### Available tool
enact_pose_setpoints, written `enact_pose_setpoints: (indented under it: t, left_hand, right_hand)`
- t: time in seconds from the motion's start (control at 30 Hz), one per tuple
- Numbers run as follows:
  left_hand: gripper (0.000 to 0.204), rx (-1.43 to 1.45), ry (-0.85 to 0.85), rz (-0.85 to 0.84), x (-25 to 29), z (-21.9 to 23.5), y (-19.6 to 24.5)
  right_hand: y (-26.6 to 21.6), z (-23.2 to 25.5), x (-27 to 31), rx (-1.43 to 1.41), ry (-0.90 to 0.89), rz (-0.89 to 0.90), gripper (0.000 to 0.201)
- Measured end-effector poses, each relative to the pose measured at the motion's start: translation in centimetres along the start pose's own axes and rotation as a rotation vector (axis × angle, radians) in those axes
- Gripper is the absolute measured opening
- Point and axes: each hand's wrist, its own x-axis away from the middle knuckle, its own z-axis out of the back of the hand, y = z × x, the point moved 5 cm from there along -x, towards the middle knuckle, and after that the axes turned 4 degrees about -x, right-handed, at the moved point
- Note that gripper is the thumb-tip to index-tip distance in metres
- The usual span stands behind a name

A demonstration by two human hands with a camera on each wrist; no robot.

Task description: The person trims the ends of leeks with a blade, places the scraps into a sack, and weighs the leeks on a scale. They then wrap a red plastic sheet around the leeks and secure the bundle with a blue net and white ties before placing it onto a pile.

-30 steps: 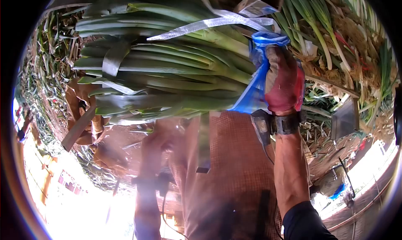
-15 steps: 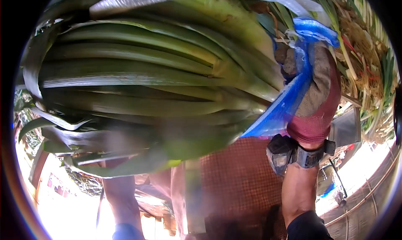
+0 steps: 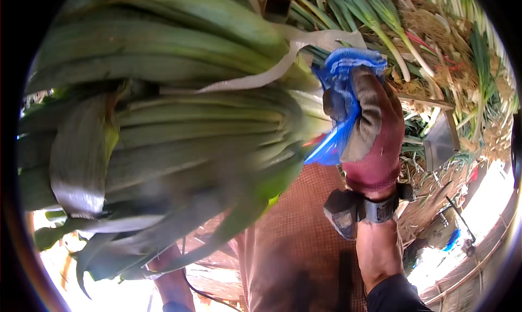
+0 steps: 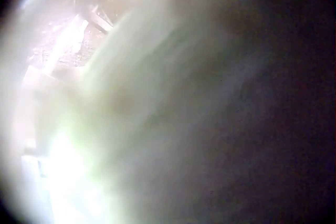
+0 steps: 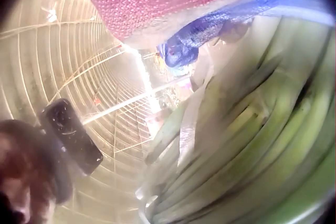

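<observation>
A thick bundle of long green leek-like stalks (image 3: 179, 132) fills the left and middle of the head view, close to the camera and partly blurred. A white strap (image 3: 272, 75) runs across it. My right hand (image 3: 370, 127), in a red and grey glove, grips a blue plastic band (image 3: 340, 89) at the bundle's right end. The right wrist view shows the glove (image 5: 157, 3), the blue band (image 5: 210, 29) and the green stalks (image 5: 252, 145) up close. My left forearm (image 3: 171, 285) reaches up under the bundle, its hand hidden. The left wrist view is a green blur.
More stalks with pale roots (image 3: 413, 34) lie piled at the top right. A grey metal piece (image 3: 437, 140) sits beside them. A checked garment (image 3: 299, 241) is below the bundle. A ribbed, wire-framed cover (image 5: 79, 50) shows in the right wrist view.
The bundle has come closer and swung, now filling the left of the view. My right hand, still gripping the blue band, went right and then back left.
</observation>
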Motion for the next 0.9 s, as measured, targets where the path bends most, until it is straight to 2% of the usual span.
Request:
enact_pose_setpoints:
  t: [0.2, 0.43, 0.57, 0.7, 0.77, 0.8, 0.9]
  left_hand:
    - [0.037, -0.093, -0.055, -0.066, 6.7, -0.3, 4.5]
    - [0.037, -0.176, -0.166, -0.063, 11.8, -2.4, 5.6]
    - [0.037, -0.234, -0.225, -0.043, 14.1, -3.3, 4.8]
    - [0.038, -0.304, -0.279, -0.010, 16.7, -3.6, 3.5]
    - [0.038, -0.340, -0.315, 0.001, 17.9, -4.1, 2.6]
    - [0.038, -0.363, -0.334, 0.005, 18.4, -4.5, 2.1]
    - [0.038, -0.428, -0.386, 0.018, 20.8, -5.0, 0.2]
  right_hand:
    - [-6.1, 4.5, 4.1, -0.199, 0.128, -0.122, 0.022]
    - [-11.0, 9.0, 9.7, -0.359, 0.299, -0.203, 0.022]
    - [-12.0, 11.5, 13.7, -0.424, 0.383, -0.271, 0.022]
    - [-10.2, 13.7, 17.9, -0.487, 0.426, -0.347, 0.022]
    - [-6.7, 14.3, 20.3, -0.541, 0.347, -0.481, 0.024]
    - [-6.1, 14.2, 20.9, -0.566, 0.384, -0.521, 0.026]
    - [-1.9, 14.2, 23.1, -0.520, 0.334, -0.514, 0.021]
